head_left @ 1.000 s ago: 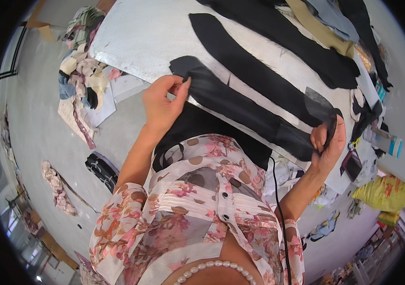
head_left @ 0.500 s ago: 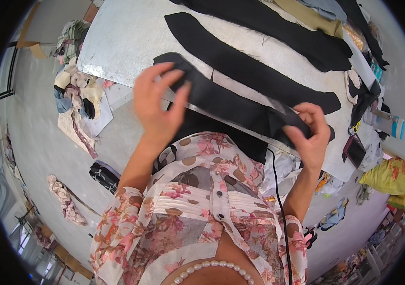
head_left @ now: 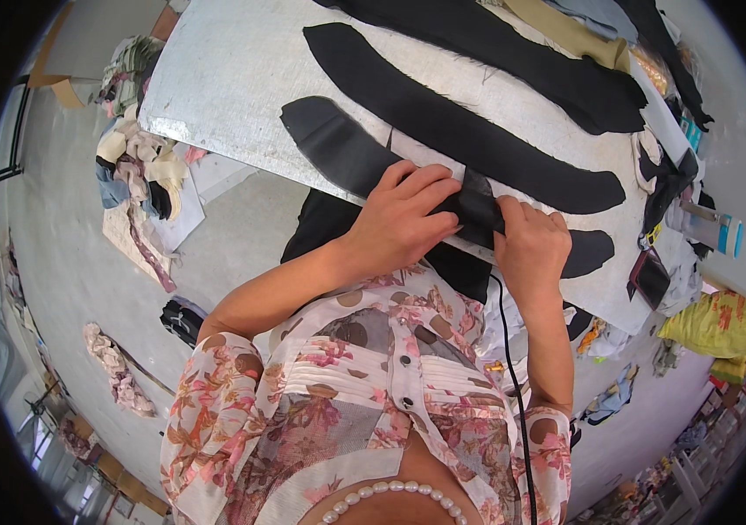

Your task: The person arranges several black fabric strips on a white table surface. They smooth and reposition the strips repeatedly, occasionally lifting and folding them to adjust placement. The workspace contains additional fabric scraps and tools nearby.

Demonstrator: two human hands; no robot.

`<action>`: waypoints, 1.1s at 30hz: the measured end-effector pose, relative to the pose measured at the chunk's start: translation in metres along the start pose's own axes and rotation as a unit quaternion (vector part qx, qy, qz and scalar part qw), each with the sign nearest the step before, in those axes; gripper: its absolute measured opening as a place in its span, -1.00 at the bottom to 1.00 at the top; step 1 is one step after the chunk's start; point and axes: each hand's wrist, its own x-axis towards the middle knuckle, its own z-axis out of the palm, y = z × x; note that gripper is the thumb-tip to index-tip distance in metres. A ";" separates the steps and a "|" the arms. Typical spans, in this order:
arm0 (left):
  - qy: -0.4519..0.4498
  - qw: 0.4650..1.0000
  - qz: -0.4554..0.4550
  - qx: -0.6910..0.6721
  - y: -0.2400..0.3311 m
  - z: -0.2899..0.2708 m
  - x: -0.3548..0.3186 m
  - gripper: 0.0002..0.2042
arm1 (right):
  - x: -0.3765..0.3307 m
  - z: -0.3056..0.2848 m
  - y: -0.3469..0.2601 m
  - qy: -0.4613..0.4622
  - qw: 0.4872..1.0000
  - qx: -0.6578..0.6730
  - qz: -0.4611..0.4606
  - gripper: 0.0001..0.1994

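Note:
A curved black fabric strip (head_left: 334,144), slightly shiny, lies along the near edge of a pale table (head_left: 224,83). Across its middle is my left hand (head_left: 404,214), fingers bent and closed on the fabric. Just to the right, my right hand (head_left: 532,238) pinches the same strip with its fingers curled in. Between the hands a short part of the strip looks folded or raised. A pale grey band (head_left: 425,150) shows along its far side. Beyond it lies a second curved black piece (head_left: 460,122), and farther off a larger black piece with frayed edges (head_left: 513,66).
Tan cloth (head_left: 565,31) lies at the far right of the table. Mixed scraps (head_left: 141,171) are heaped at the left. A black cord (head_left: 510,350) runs down in front of me. A yellow sack (head_left: 714,324) and a dark phone-like object (head_left: 648,278) are at the right.
Both hands have moved inward from the strip's two ends to its middle. The strip's left end, held or covered before, now lies flat on the table.

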 end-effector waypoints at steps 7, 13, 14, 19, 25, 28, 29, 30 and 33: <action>0.004 1.000 0.005 0.008 0.000 0.002 0.002 -0.86 | -0.003 0.009 -0.003 0.037 0.998 0.032 0.050 -0.68; -0.012 1.000 0.012 0.008 0.002 0.008 0.000 -0.89 | 0.000 0.010 0.010 0.052 0.993 -0.021 0.102 -0.75; -0.014 1.000 0.011 0.006 0.002 0.008 0.000 -0.89 | 0.000 0.012 0.017 0.083 0.988 -0.029 0.129 -0.76; -0.015 1.000 -0.010 -0.008 0.003 0.001 0.003 -0.89 | -0.010 0.004 0.024 0.084 0.933 0.216 0.276 -0.82; -0.022 0.999 -0.025 -0.016 -0.001 -0.004 0.003 -0.85 | -0.046 -0.005 0.078 0.198 0.928 0.093 0.300 -0.81; -0.033 0.999 -0.023 -0.009 -0.002 -0.005 0.003 -0.85 | -0.079 -0.015 0.122 0.228 0.916 -0.045 0.327 -0.80; -0.037 0.999 -0.023 -0.010 -0.001 -0.006 0.005 -0.86 | -0.089 -0.021 0.132 0.240 0.903 -0.071 0.349 -0.81; -0.038 0.999 -0.022 -0.008 -0.001 -0.006 0.005 -0.86 | -0.095 -0.029 0.140 0.236 0.891 -0.098 0.375 -0.82; -0.036 0.999 -0.019 0.001 -0.001 -0.007 0.005 -0.86 | -0.114 -0.036 0.168 0.241 0.879 -0.133 0.389 -0.82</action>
